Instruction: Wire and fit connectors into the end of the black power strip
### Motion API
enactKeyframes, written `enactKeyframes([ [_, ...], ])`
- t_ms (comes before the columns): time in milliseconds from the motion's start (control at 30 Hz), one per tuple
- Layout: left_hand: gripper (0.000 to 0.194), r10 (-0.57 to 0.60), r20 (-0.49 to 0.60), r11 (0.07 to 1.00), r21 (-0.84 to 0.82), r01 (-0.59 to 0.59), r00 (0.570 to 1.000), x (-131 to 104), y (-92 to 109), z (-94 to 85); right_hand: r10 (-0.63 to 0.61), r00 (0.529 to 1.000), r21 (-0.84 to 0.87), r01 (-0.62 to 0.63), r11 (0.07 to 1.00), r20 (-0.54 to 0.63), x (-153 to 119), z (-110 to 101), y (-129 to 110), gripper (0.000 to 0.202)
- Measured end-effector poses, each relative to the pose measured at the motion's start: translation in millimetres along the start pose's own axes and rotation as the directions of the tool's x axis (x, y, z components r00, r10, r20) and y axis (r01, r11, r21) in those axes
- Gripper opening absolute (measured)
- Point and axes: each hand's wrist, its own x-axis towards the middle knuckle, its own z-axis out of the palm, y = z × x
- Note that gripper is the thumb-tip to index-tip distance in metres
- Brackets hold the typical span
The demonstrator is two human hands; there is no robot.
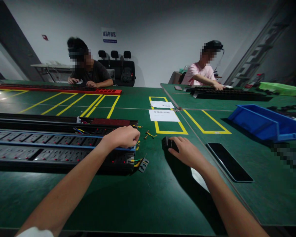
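My left hand is closed at the right end of the blue-edged socket strip, its fingertips over the strip's end; what they pinch, if anything, is hidden. My right hand is wrapped round a small black block on the green table, right of the strips. In front of the blue-edged strip lies a black socket strip, with yellow-green wires and a grey metal end plate hanging at its right end. Behind my left hand is a black channel with a dark red part. Loose yellow wires lie between my hands.
A phone and a blue bin are on the right. White paper labels lie inside yellow tape lines. Across the table, two people work at long strips. A green tray stands at the far right.
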Motion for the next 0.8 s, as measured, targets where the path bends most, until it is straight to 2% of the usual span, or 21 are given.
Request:
enactKeyframes([
  [333,0.024,0.036,0.012,0.996,0.087,-0.037,0.999,-1,20,3.5,0.000,0.999,-0.018,0.000,1.000,0.032,1,1,2,0.042],
  [567,0.022,-0.009,0.006,1.000,0.015,0.009,1.000,1,7,0.6,-0.010,1.000,-0.021,0.010,1.000,0.021,1,2,3,0.041],
  [700,0.021,0.010,-0.046,1.000,-0.007,-0.010,0.999,0,4,-1.9,-0.012,1.000,-0.024,0.013,1.000,0.006,0,3,4,0.040],
  [800,0.020,0.036,-0.033,0.999,0.006,-0.036,0.999,2,5,1.1,-0.003,1.000,-0.026,0.004,1.000,0.014,0,2,3,0.040],
])
